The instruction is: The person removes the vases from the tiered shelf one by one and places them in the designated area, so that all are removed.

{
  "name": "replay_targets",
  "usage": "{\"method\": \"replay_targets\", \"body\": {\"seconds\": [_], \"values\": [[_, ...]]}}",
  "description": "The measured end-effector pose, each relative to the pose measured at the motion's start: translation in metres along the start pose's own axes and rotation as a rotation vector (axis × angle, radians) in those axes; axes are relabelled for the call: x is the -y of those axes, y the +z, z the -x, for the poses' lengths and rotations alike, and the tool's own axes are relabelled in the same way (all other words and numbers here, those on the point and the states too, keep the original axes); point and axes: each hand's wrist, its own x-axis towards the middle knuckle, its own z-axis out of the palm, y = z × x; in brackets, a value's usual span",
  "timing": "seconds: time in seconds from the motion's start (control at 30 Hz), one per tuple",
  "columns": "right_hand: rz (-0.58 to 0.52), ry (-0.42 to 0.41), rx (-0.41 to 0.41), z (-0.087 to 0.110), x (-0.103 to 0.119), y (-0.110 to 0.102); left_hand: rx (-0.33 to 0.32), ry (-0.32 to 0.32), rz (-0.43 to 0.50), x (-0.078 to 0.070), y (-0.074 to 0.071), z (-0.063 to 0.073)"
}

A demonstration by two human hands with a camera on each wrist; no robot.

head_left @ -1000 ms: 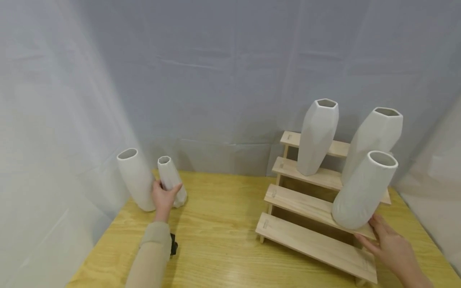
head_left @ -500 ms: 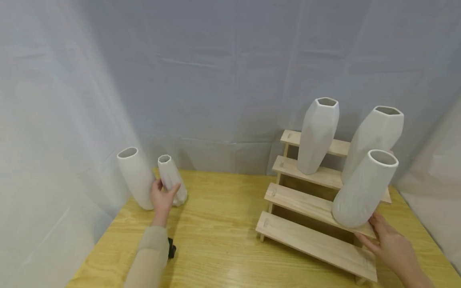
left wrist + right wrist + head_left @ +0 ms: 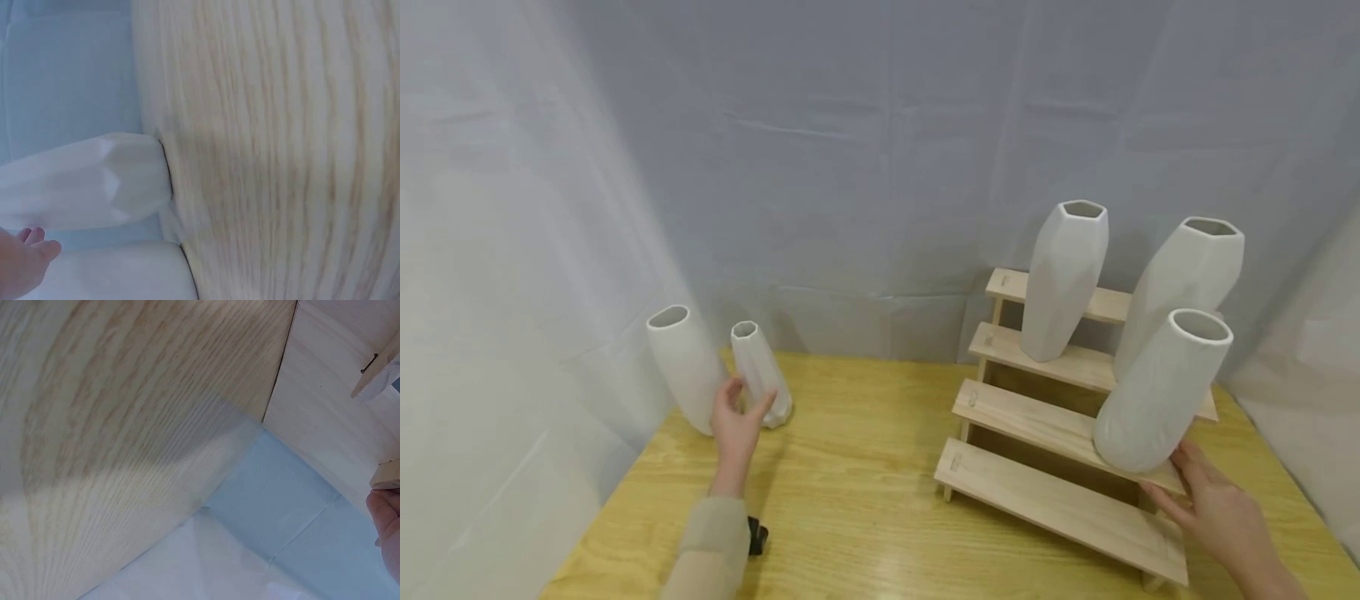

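Observation:
At the left of the table, a slim fluted white vase (image 3: 762, 375) stands beside a taller smooth white vase (image 3: 687, 367). My left hand (image 3: 735, 421) is just in front of them, thumb and fingers spread and gripping nothing; in the left wrist view its fingertips (image 3: 37, 240) show close to the fluted vase (image 3: 119, 181). On the right, my right hand (image 3: 1221, 508) pinches the right end of a board of the stepped wooden shelf (image 3: 1060, 508). Close above those fingers, a textured round-mouthed white vase (image 3: 1161, 400) stands on the same step.
Two faceted white vases stand on a higher step, one left (image 3: 1063, 283) and one right (image 3: 1183, 275), the latter partly hidden by the textured vase. Grey-white sheeting (image 3: 850, 167) hangs behind the wooden table (image 3: 850, 475) and on both sides.
My left hand has drawn back slightly toward me from the fluted vase, its fingers coming away. The right hand keeps its hold on the shelf, and the vases stay where they were.

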Motion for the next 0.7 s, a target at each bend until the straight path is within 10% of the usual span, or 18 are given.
{"method": "replay_targets", "body": {"seconds": [0.7], "values": [[-0.011, 0.01, 0.024, 0.0, -0.001, -0.001, 0.062, -0.007, 0.096, -0.021, 0.026, 0.028]]}}
